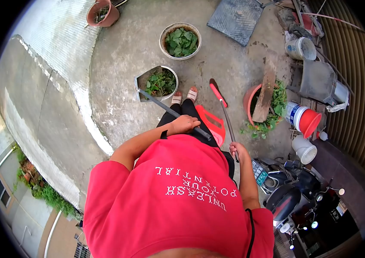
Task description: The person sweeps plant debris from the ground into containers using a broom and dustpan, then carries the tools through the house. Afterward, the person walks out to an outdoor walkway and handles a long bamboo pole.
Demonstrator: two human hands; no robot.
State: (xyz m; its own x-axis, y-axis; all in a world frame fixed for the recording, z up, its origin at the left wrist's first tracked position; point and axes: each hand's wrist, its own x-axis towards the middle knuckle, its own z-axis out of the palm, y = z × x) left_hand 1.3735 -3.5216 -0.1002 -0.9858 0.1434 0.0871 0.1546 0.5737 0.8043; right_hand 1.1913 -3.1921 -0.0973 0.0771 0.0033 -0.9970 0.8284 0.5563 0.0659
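My left hand [185, 124] is closed around the dark handle of a long-handled dustpan [138, 89], whose grey pan overlaps the left side of a white pot with leafy plants [162, 82]. Whether the pan touches the pot I cannot tell. In my right hand [237, 150], lower and to the right, is the thin dark handle of a broom [219, 93]. Its red head with dark bristles points forward near the concrete floor. Between the two handles, a red plastic stool [211, 122] shows partly behind my legs.
Ahead stands another leafy pot [180, 41], with a grey mat [236, 19] to its right. A terracotta planter [250, 101] bears a wooden plank [265, 92]. Buckets [305, 150] and a parked motorcycle [283, 200] line the right side. A brown pot [105, 16] sits far left.
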